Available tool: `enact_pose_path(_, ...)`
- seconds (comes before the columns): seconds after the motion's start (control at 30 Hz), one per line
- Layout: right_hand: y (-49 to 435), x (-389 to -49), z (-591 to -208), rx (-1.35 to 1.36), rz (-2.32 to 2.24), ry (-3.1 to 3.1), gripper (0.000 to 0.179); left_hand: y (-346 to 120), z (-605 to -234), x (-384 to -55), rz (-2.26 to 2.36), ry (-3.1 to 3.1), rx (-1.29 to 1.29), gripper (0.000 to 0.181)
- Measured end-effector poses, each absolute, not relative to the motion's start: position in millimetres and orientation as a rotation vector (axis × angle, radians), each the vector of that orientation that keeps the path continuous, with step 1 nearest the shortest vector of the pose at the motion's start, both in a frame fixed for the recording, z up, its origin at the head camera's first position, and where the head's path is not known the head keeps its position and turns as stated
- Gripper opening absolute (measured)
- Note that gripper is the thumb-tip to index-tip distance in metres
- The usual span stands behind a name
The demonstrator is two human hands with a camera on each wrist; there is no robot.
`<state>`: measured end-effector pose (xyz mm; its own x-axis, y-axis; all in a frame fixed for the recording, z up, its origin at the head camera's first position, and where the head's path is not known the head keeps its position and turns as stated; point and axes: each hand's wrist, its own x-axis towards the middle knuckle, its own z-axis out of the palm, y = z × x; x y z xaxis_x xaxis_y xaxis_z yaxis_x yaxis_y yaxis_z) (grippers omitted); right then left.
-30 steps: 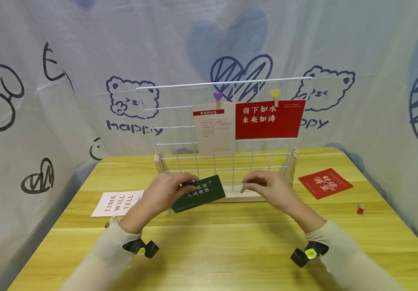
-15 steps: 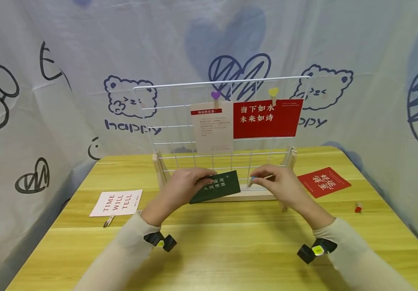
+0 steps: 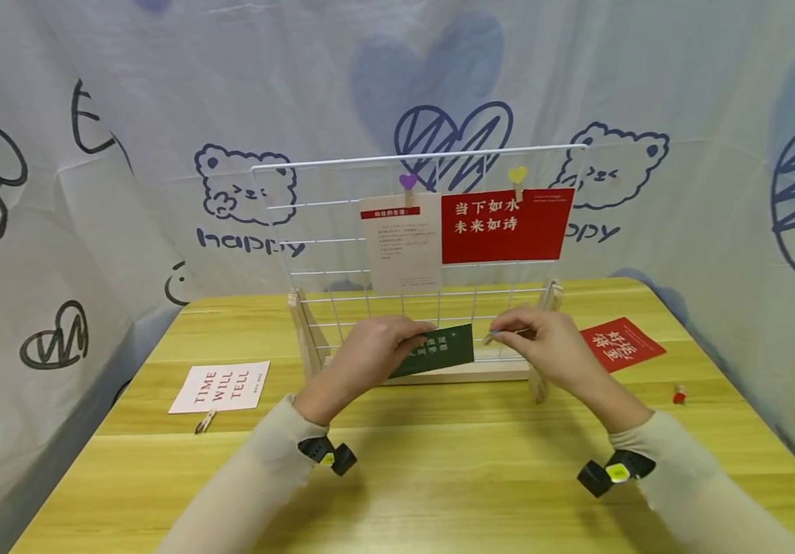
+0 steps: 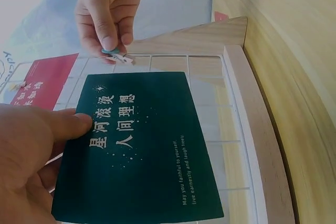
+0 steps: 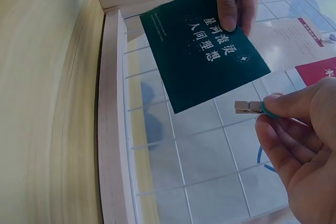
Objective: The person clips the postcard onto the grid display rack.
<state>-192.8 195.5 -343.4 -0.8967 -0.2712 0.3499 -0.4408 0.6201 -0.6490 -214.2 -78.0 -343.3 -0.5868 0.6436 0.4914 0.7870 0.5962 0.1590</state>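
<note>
My left hand [image 3: 372, 350] pinches a dark green card [image 4: 136, 166] by its upper edge, thumb on the printed face. The card hangs slightly tilted in front of the lower part of a white wire grid [image 3: 342, 273]. To its right, my right hand [image 3: 542, 338] pinches a small wooden clothespin [image 5: 248, 107] with a blue-green end, its wooden tip pointing toward the card but apart from it. Higher on the grid hang a white card [image 3: 404, 254], under a purple heart clothespin [image 3: 408, 182], and a red card [image 3: 508, 231], under a yellow heart clothespin [image 3: 518, 176].
A white card with red letters [image 3: 220, 386] and a clothespin [image 3: 206, 422] lie on the table at the left. At the right are another red card [image 3: 622, 344] and a small red clothespin [image 3: 679, 395]. Wooden feet [image 3: 305, 331] hold the grid upright.
My left hand has carried the green card rightward and slightly up along the grid. The right hand, still pinching the clothespin, has also shifted right and a little up.
</note>
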Motion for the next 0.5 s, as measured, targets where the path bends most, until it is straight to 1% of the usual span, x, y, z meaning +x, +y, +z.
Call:
enact_pose_path(0.23, 202.8, -193.1, -336.9, 0.526, 1.068, -2.634, 0.011, -68.8, -342.3, -217.2, -0.495, -2.506, -1.181, 0.028)
enact_pose_path(0.43, 206.4, -193.9, -332.0, 0.515, 1.057, -2.606, 0.01, -57.8, -345.3, -221.8, -0.549, -2.509, -1.189, 0.016)
enact_pose_path(0.5, 207.4, -194.1, -331.2, 0.522, 1.04, -2.591, 0.01, -54.0, -347.3, -223.8, -0.552, -2.503, -1.183, 0.015)
